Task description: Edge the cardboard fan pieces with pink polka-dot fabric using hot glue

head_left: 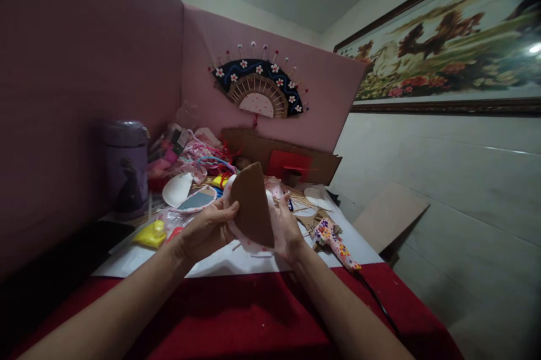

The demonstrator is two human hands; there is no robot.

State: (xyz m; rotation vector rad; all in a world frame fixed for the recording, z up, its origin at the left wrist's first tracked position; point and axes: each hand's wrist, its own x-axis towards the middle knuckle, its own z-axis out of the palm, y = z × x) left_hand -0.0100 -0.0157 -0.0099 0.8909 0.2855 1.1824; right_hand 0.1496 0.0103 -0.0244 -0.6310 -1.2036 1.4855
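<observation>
Held up over the table is a half-round piece of brown cardboard (pixel 253 208), with white, pink-dotted fabric (pixel 245 239) showing around its edge. My left hand (pixel 209 230) grips it from the left, thumb on the brown face and fingers behind. On the right side, my right hand (pixel 287 230) holds the fabric edge against the cardboard, its fingers partly hidden. Right of my hands lies a flower-patterned glue gun (pixel 336 241) with a black cord. Behind them are a white oval piece (pixel 177 189) and a grey oval with a pale rim (pixel 198 200).
A purple canister (pixel 127 168) stands at the left. Colourful pipe cleaners (pixel 207 151) are heaped at the back, and a yellow packet (pixel 151 234) lies left. A decorated fan (pixel 262 87) hangs on the pink board (pixel 325 89). Red cloth (pixel 236 315) covers the table front.
</observation>
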